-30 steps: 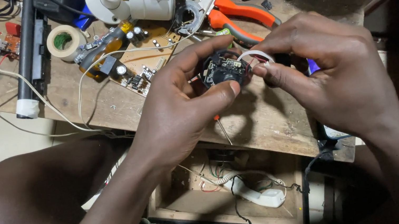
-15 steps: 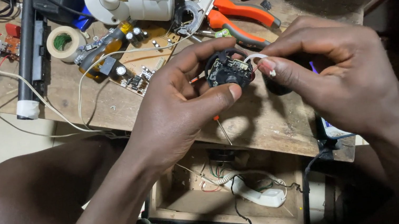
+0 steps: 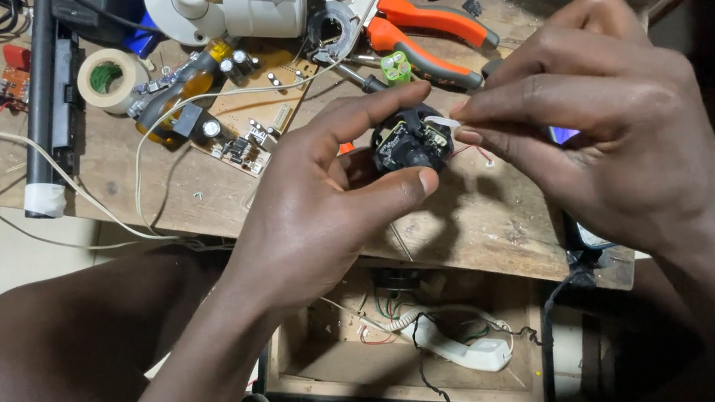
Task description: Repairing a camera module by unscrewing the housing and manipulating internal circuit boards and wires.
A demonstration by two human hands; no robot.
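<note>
Starting closest: an open wooden drawer (image 3: 327, 368) under the bench edge holds a white handset (image 3: 463, 352) and loose wires. Above it, left hand (image 3: 320, 207) has thumb and forefinger clamped on a small round black module (image 3: 410, 143), held over the worn wooden bench (image 3: 475, 220). Right hand (image 3: 613, 122) fingertips are pinched together at its white tab. Further back: orange-handled pliers (image 3: 420, 24), tan circuit board (image 3: 264, 91), tape roll (image 3: 109, 78).

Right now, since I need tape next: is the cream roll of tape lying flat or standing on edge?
Flat: the cream roll of tape shows its round hole facing up.
</note>
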